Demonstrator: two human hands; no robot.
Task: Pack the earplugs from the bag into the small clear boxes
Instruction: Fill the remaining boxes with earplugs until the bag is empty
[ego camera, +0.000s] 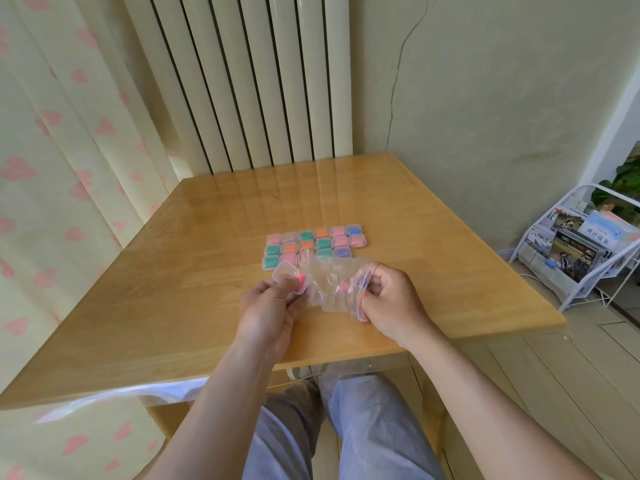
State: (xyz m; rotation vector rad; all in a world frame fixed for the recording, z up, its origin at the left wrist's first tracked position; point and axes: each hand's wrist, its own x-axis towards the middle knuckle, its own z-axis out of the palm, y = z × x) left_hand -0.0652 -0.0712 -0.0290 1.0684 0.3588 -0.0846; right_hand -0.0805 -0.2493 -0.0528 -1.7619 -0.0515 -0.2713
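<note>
Bag [332, 284] pinched by right hand [391, 301], open box [287, 276] gripped by left hand [270, 308], above glossy wooden table [450, 237] (radiator [259, 81] behind).

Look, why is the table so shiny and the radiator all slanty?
In the head view, the glossy table mirrors the radiator as pale streaks; the wide-angle lens slants its straight ribs; the clear bag in the right hand looks crumpled and hazy.

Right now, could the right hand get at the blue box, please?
Probably not yet: the right hand grips the bag. Otherwise the blue box lies uncovered just beyond it.
</note>
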